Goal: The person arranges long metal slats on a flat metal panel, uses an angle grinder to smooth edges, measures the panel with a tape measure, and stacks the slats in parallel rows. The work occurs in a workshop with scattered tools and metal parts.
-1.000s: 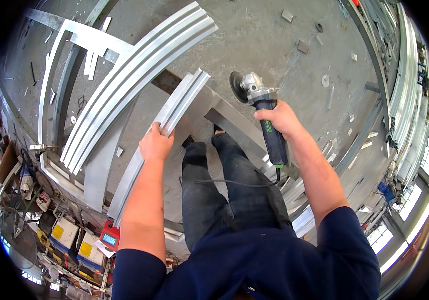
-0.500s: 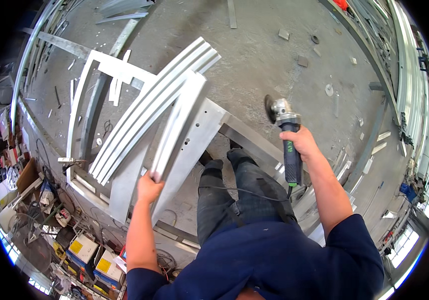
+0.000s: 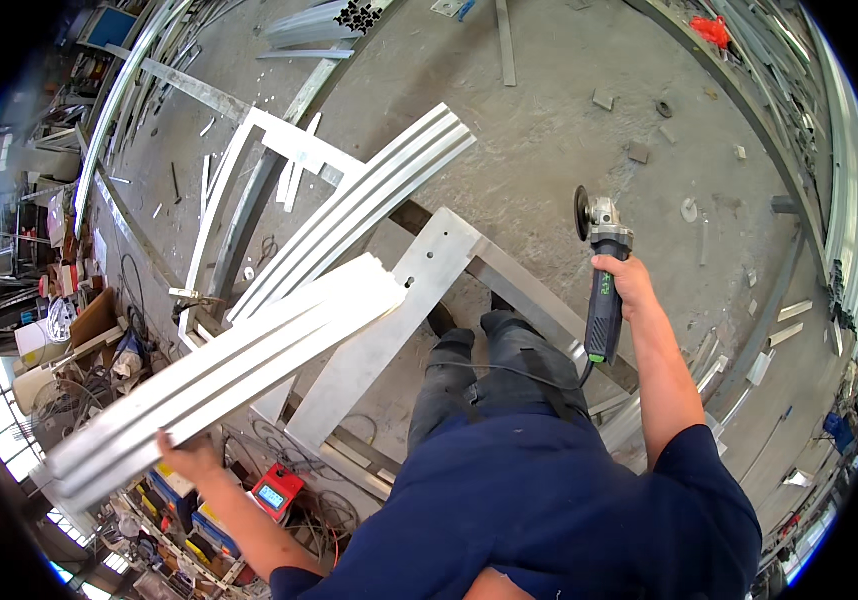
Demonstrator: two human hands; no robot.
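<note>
My left hand (image 3: 192,462) is closed on the near edge of a long silver ribbed metal profile (image 3: 249,365), close to its left end. That profile slants up to the right, its far end over the metal work frame (image 3: 359,350). Other ribbed profiles (image 3: 389,180) lie behind it on the frame. On the right, my right hand (image 3: 632,285) is wrapped round the body of an angle grinder (image 3: 605,305). The grinder is held upright with its dark disc at the top, apart from the metal. Its cord (image 3: 534,376) runs across my legs.
White curved framing (image 3: 231,190) extends from the work frame on the left. A red device with a screen (image 3: 277,492) stands beside cables at lower left. Offcuts (image 3: 639,152) are scattered on the floor. Long metal stock (image 3: 849,180) lines the right side.
My left hand has moved left and toward me, swinging the profile to a flatter slant with its ribbed face showing. The grinder stays in my right hand; the view has shifted.
</note>
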